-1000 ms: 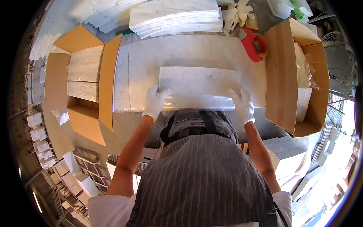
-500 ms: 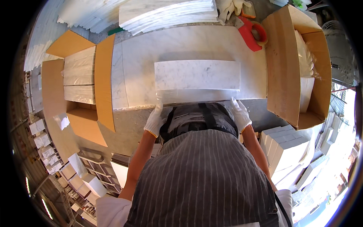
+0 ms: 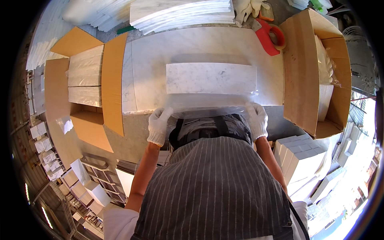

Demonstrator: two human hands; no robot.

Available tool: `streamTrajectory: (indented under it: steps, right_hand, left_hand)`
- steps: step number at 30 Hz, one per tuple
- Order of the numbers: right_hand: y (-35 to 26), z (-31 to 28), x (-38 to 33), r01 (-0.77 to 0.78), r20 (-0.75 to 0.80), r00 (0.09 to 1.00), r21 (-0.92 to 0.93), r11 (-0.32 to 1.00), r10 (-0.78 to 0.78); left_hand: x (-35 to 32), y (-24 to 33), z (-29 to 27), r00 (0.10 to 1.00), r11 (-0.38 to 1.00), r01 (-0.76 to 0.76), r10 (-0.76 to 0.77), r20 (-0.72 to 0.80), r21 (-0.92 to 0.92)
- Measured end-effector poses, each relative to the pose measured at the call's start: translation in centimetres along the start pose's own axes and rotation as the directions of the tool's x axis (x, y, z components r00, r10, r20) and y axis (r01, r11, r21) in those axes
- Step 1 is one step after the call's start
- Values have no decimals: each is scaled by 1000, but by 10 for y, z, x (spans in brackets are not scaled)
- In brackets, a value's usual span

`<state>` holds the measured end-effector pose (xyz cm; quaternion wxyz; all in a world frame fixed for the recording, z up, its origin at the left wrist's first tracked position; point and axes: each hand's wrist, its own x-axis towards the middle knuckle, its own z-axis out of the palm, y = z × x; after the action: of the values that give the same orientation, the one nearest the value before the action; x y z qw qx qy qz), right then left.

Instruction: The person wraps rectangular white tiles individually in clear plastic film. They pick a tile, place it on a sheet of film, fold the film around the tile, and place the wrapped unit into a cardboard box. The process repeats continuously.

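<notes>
A white, grey-veined marble tile (image 3: 212, 79) lies lengthwise on a larger pale marble slab (image 3: 148, 52) in front of me. Clear plastic film (image 3: 208, 110) stretches from the tile's near edge toward my apron. My left hand (image 3: 159, 125), in a white knit glove, pinches the film's left near corner. At the right near corner my right hand (image 3: 258, 120), gloved alike, is closed on the same film, its fingertips partly blurred. Whether the film runs under the tile is hidden.
An open carton (image 3: 112, 82) with plastic-wrapped tiles stands left, another open carton (image 3: 300, 72) right. Toward the back right lies a red tape dispenser (image 3: 266, 38). Behind the slab are stacked marble tiles (image 3: 180, 16) and spare white gloves (image 3: 248, 10). White boxes (image 3: 300, 156) sit low at right.
Both hands have closed on the plastic film and drawn its near edge toward me and up a little. The tile stays in place on the slab.
</notes>
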<state>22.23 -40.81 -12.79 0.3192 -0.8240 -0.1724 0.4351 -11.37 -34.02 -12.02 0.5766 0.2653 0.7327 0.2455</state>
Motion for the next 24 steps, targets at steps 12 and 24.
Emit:
streamTrajectory:
  steps: [12, 24]
  right_hand:
    - [-3, -3, 7, -654, 645, 749, 681, 328, 154]
    - [-138, 9, 132, -316, 441, 869, 844, 434, -224]
  left_hand:
    - [-3, 29, 4, 779, 786, 455, -124, 615, -419]
    - [116, 177, 74, 889, 801, -25, 292, 354, -598]
